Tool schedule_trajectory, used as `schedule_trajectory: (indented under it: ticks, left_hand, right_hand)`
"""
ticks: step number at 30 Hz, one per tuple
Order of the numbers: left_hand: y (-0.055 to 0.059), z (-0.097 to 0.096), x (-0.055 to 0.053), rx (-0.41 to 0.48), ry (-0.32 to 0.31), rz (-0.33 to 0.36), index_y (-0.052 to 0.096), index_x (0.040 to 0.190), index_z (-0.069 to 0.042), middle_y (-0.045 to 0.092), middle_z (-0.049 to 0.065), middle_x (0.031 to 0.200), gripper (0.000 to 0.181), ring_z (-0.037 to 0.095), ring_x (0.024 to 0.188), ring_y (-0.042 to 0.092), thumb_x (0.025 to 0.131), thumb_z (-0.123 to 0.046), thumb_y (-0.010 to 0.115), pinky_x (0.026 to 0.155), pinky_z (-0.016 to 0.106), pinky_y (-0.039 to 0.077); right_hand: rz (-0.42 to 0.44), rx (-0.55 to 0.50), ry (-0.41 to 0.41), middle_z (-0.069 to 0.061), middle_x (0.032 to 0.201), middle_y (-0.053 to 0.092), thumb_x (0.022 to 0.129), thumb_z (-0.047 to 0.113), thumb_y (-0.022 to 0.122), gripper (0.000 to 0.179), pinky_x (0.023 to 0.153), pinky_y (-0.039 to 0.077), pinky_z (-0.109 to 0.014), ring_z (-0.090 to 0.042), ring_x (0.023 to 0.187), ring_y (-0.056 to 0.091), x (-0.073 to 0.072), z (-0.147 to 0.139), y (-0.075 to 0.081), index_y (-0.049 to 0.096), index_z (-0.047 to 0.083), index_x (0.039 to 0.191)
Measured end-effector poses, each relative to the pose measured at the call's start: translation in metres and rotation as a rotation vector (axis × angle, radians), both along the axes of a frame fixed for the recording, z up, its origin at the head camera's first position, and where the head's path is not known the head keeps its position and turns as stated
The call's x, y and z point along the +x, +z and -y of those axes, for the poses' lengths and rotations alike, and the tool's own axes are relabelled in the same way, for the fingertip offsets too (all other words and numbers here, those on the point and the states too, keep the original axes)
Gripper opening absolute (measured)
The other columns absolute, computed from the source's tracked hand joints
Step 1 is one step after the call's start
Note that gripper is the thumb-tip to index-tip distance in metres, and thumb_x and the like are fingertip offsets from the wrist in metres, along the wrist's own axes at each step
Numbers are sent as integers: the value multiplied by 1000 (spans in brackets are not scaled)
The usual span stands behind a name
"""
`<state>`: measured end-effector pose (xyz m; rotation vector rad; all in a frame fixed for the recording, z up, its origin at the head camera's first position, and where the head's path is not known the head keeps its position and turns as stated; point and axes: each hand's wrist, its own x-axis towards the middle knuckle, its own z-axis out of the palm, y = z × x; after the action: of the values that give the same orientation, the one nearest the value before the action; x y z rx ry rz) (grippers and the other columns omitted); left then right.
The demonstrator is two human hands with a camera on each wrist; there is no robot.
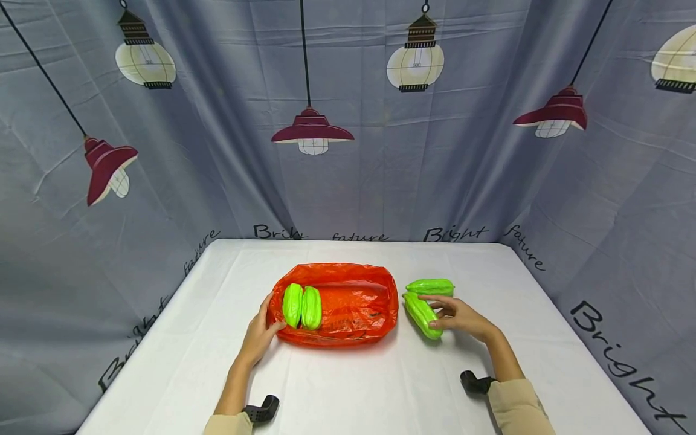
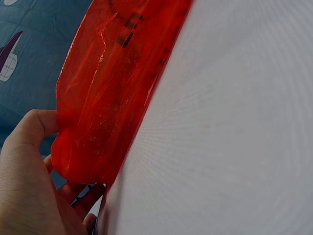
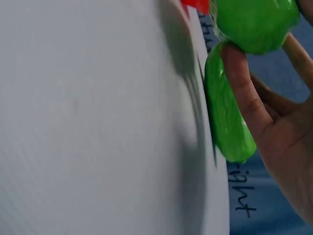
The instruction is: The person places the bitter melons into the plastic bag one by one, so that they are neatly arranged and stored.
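Observation:
A red plastic bag (image 1: pixel 353 338) lies spread with its mouth up, like a shallow basin. Two light-green ridged gourds, apparently bitter melons, lie side by side at its left end: one bitter melon (image 1: pixel 292 305) and a second bitter melon (image 1: pixel 312 308). My left hand (image 1: pixel 257 339) pinches the bag's left edge, thumb over the rim and fingers outside. To the right of the bag, my right hand (image 1: pixel 462 317) grips another bitter melon (image 3: pixel 254 24) between thumb and fingers, raised off the cloth. Just behind it rests one more bitter melon (image 1: pixel 429 286).
White cloth covers the table (image 1: pixel 348 399). Grey-blue curtains (image 1: pixel 348 193) printed with lamps and lettering surround its back and sides. On each wrist sits a black camera mount, the left mount (image 1: pixel 263 409) and the right mount (image 1: pixel 476 383).

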<state>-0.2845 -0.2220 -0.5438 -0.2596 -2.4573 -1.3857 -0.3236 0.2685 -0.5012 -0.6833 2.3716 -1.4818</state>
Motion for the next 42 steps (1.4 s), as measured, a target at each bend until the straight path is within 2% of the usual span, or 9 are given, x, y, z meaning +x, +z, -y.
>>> schedule_trajectory:
  ticks: [5,8,16,23,28,35,42]
  left_hand:
    - [-1,0,0,6,-2,6,28,145,-13,45,25,133,75,41,121,41,78,-15,63,99,57,29]
    - [-1,1,0,6,-3,10,27,145,-13,44,24,134,76,41,122,41,78,-15,63,99,58,28]
    - [-1,1,0,0,-3,22,26,146,-14,43,25,135,76,41,123,40,79,-15,62,100,57,28]
    - [-3,1,-1,0,1,-4,28,145,-14,44,24,134,76,40,122,41,78,-16,64,99,57,28]
    - [-4,1,-2,-2,7,-5,28,145,-14,44,24,134,76,41,121,42,78,-15,64,99,57,29]
    - [-2,1,-1,6,5,11,27,145,-14,42,23,136,76,40,123,40,78,-15,63,100,57,27]
    - [-1,1,0,-13,6,26,25,146,-15,42,24,136,76,41,123,40,79,-17,62,99,58,28]
  right_hand:
    - [-64,-30,-79,-21,124,50,76,17,74,65,81,47,-34,-31,97,56,6,7,9,46,14,136]
    - [-94,-71,-113,-20,124,49,76,16,75,66,79,48,-29,-32,98,55,8,11,15,46,14,136]
    - [-160,-137,-198,-22,127,44,76,13,74,68,78,49,-27,-32,99,52,12,19,30,43,13,137]
    - [-201,-178,-236,-27,126,43,77,9,74,69,77,49,-27,-39,98,50,21,35,61,40,5,137]
    - [-229,-182,-275,-24,125,45,77,11,74,68,76,50,-27,-38,98,52,24,49,77,41,6,137]
    - [-289,-181,-279,-23,126,47,76,13,75,69,78,51,-33,-37,95,55,21,72,88,42,7,136]
    - [-279,-236,-245,-23,128,45,77,9,74,70,76,51,-31,-40,97,55,17,96,93,40,8,138]
